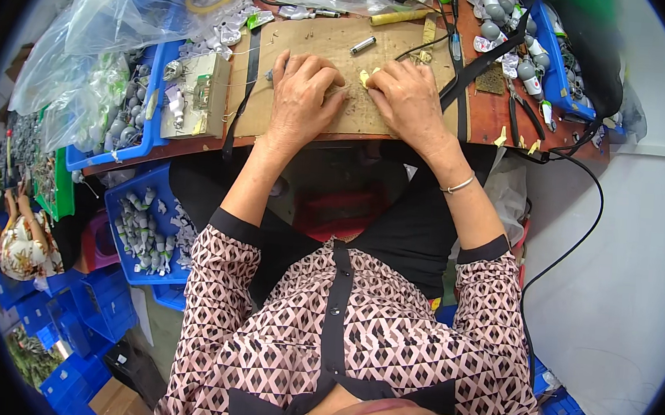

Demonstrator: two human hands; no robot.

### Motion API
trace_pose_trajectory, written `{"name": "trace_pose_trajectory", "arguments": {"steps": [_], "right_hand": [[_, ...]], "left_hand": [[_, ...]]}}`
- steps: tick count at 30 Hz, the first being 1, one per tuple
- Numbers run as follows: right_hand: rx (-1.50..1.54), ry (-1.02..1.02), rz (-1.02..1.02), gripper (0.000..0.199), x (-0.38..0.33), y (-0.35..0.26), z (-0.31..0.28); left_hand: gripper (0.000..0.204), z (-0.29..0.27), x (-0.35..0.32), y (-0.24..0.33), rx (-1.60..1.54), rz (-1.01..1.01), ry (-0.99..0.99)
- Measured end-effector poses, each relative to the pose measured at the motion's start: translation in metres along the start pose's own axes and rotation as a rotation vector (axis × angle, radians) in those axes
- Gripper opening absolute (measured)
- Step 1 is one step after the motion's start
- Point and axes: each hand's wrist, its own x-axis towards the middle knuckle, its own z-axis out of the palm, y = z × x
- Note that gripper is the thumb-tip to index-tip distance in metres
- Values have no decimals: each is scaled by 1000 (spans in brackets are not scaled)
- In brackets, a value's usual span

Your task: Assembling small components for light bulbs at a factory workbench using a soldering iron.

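Both hands rest palm down over a brown cardboard sheet (pixel 321 39) on the table. My left hand (pixel 303 94) has its fingers curled in; whatever they may hold is hidden underneath. Beside its outer finger a small grey piece (pixel 269 74) shows. My right hand (pixel 409 103) is also closed, its thumb and forefinger at a small pale yellow scrap (pixel 365 77) that looks like tape. Beyond the gap between my hands lies a short silver cylinder (pixel 363 46). A yellow roll (pixel 398 17) lies at the cardboard's far edge.
Blue bins with grey-and-white bulb-like parts stand left (pixel 153 122) and right (pixel 551 61). A boxy fixture (pixel 198 94) sits left of the cardboard. Pliers (pixel 525 117) lie at right, near a hanging black cable (pixel 601 197). Another tray (pixel 137 265) is below; another person (pixel 31 244) sits far left.
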Motion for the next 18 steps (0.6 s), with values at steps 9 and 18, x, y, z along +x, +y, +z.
{"name": "trace_pose_trajectory", "arguments": {"steps": [9, 18], "right_hand": [[-21, 13, 14, 19, -2, -8, -2], [30, 58, -6, 15, -8, -6, -4]], "left_hand": [[13, 10, 17, 5, 12, 61, 29], [11, 12, 16, 6, 21, 59, 49]]}}
